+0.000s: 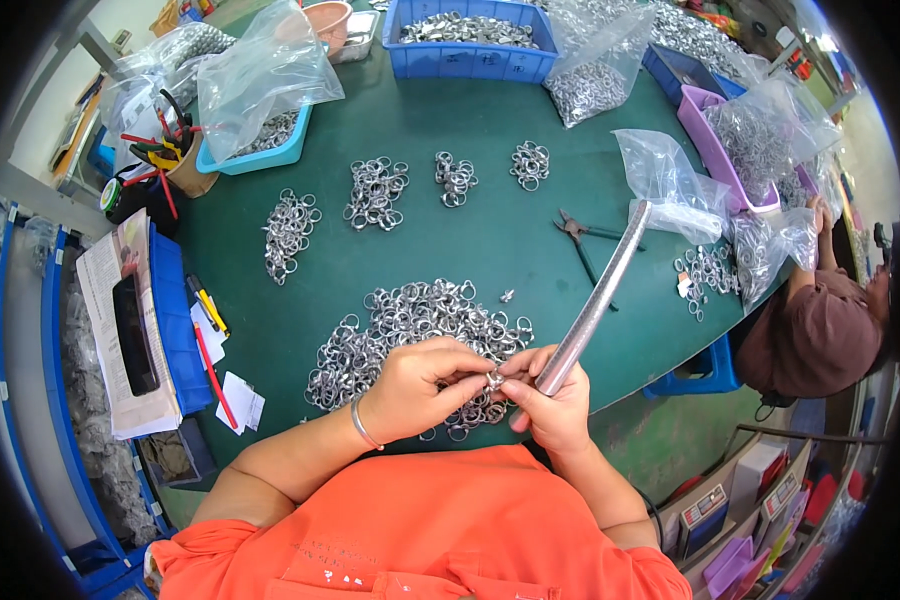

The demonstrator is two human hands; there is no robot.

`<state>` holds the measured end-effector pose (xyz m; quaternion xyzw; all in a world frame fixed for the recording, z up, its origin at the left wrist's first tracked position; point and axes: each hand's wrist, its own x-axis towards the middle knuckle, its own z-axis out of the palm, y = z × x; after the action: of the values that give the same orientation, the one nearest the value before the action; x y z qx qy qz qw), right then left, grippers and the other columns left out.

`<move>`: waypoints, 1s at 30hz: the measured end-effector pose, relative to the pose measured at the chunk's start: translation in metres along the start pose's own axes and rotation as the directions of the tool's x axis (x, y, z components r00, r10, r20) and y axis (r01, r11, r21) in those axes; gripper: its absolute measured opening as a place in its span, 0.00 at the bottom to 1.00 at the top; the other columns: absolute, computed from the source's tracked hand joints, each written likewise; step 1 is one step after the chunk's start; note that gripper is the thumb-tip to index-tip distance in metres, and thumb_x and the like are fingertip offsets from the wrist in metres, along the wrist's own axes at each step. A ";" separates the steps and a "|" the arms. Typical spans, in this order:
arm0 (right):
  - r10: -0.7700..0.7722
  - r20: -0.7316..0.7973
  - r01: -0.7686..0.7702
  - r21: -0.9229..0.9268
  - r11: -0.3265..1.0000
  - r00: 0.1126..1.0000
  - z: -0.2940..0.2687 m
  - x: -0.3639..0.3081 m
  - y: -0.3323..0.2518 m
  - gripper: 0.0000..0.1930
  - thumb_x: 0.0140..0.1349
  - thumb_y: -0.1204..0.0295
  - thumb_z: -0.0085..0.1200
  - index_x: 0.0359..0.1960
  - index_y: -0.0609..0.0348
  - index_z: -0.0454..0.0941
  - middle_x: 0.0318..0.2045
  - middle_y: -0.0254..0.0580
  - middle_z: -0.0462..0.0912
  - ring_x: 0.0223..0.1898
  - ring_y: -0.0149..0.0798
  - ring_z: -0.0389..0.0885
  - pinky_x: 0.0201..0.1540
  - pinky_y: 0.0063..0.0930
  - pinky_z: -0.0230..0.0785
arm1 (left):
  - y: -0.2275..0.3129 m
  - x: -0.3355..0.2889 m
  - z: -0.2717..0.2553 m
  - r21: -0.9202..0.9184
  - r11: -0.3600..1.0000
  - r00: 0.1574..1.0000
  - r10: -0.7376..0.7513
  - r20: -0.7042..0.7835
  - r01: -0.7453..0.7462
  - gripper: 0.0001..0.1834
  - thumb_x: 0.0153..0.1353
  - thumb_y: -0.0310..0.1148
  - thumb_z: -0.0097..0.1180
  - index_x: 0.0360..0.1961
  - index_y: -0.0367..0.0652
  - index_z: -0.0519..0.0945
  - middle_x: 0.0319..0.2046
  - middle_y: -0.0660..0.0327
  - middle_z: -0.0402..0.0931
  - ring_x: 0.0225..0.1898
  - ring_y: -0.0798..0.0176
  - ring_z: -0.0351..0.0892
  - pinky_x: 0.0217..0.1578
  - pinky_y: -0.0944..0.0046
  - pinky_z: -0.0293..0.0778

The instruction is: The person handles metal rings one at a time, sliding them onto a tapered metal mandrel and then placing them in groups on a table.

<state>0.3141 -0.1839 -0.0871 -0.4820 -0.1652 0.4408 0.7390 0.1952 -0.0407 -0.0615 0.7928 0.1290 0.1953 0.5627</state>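
Green and crowded, the counter (490,240) is carrying heaps of small metal rings, and at its near edge the person is working one small metal clamp ring (493,380) between both hands, just above the big loose pile of rings (410,330). The left hand (420,385) is curling closed, its fingertips pinching the ring. The right hand (550,405) is wrapping shut around the lower end of a long metal rod (595,300), which is slanting up and away to the right, while its thumb and forefinger are meeting the ring too. Whether the ring is already sitting on the rod's end is too small to tell. Farther back, four smaller, tidier bunches of rings (375,192) are lying apart in a row, which reads as a share already handled, though the big pile suggests most of the work is still waiting. Pliers (580,240) are lying just right of centre, under the rod. Blue bins (470,45) and clear plastic bags (270,70) full of more rings are lining the far edge, and another person in a brown top (820,330) is sitting at the right.
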 end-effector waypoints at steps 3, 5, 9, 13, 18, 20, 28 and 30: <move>-0.026 0.011 0.027 -0.014 1.000 1.000 -0.001 0.001 0.001 0.13 0.49 0.88 0.54 0.29 0.61 0.62 0.34 0.52 0.76 0.29 0.35 0.80 0.23 0.17 0.74 | -0.003 -0.004 0.004 -0.312 0.928 0.978 -0.205 0.034 0.205 0.06 0.51 0.18 0.56 0.33 0.33 0.78 0.32 0.56 0.76 0.32 0.66 0.79 0.33 0.70 0.77; -0.028 0.002 0.028 -0.012 1.000 1.000 0.001 0.001 -0.001 0.14 0.49 0.88 0.55 0.29 0.61 0.62 0.34 0.51 0.76 0.30 0.35 0.80 0.21 0.16 0.73 | -0.003 -0.006 0.005 -0.510 0.812 0.954 -0.295 0.060 0.284 0.07 0.53 0.18 0.54 0.35 0.32 0.77 0.34 0.56 0.76 0.33 0.66 0.79 0.35 0.70 0.78; 0.003 -0.033 -0.005 -0.038 0.999 0.999 0.008 -0.001 -0.009 0.14 0.49 0.88 0.55 0.29 0.60 0.62 0.34 0.50 0.76 0.28 0.34 0.80 0.21 0.15 0.72 | -0.006 -0.005 0.003 -0.606 0.714 0.930 -0.339 0.140 0.352 0.06 0.55 0.19 0.54 0.35 0.31 0.76 0.34 0.58 0.75 0.33 0.68 0.78 0.35 0.71 0.76; -0.052 -0.026 0.049 -0.117 0.992 0.998 0.012 -0.004 -0.011 0.14 0.49 0.88 0.55 0.28 0.60 0.63 0.35 0.49 0.76 0.29 0.31 0.78 0.22 0.14 0.70 | -0.010 -0.007 0.006 -0.506 0.820 0.963 -0.242 0.117 0.268 0.04 0.54 0.21 0.56 0.32 0.32 0.77 0.35 0.59 0.74 0.35 0.70 0.77 0.34 0.73 0.75; -0.156 -0.026 0.146 -0.233 0.961 0.987 0.009 -0.004 -0.019 0.11 0.51 0.86 0.54 0.26 0.60 0.64 0.36 0.50 0.76 0.31 0.31 0.77 0.25 0.17 0.69 | -0.011 -0.006 0.003 -0.554 0.804 0.975 -0.207 0.083 0.217 0.05 0.56 0.19 0.51 0.34 0.30 0.76 0.38 0.52 0.74 0.37 0.60 0.79 0.38 0.66 0.78; -0.107 -0.078 0.089 -0.201 0.976 0.991 0.002 -0.008 -0.021 0.09 0.54 0.83 0.53 0.29 0.61 0.64 0.35 0.50 0.76 0.27 0.29 0.76 0.22 0.16 0.68 | -0.008 -0.004 -0.003 -0.606 0.744 0.956 -0.269 0.113 0.281 0.05 0.57 0.20 0.50 0.35 0.31 0.75 0.39 0.51 0.74 0.38 0.59 0.79 0.38 0.66 0.78; 0.052 -0.038 -0.064 -0.614 0.786 0.998 -0.047 -0.048 -0.025 0.14 0.54 0.75 0.56 0.41 0.64 0.69 0.25 0.36 0.77 0.25 0.25 0.73 0.25 0.18 0.66 | -0.017 0.002 -0.019 -0.759 0.596 0.953 -0.283 0.108 0.263 0.06 0.57 0.25 0.54 0.34 0.35 0.73 0.40 0.46 0.75 0.37 0.59 0.79 0.37 0.64 0.77; 0.005 0.031 0.022 -0.789 0.614 0.999 -0.039 -0.052 -0.033 0.17 0.56 0.71 0.55 0.45 0.66 0.71 0.27 0.40 0.76 0.25 0.29 0.71 0.32 0.20 0.67 | -0.019 0.005 -0.022 -0.803 0.573 0.964 -0.264 0.008 0.163 0.11 0.55 0.24 0.56 0.39 0.36 0.72 0.39 0.48 0.75 0.34 0.64 0.77 0.36 0.66 0.76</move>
<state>0.3277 -0.2530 -0.0680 -0.7500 -0.3554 0.3272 0.4518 0.1899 -0.0133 -0.0725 0.4240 0.1547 0.2072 0.8680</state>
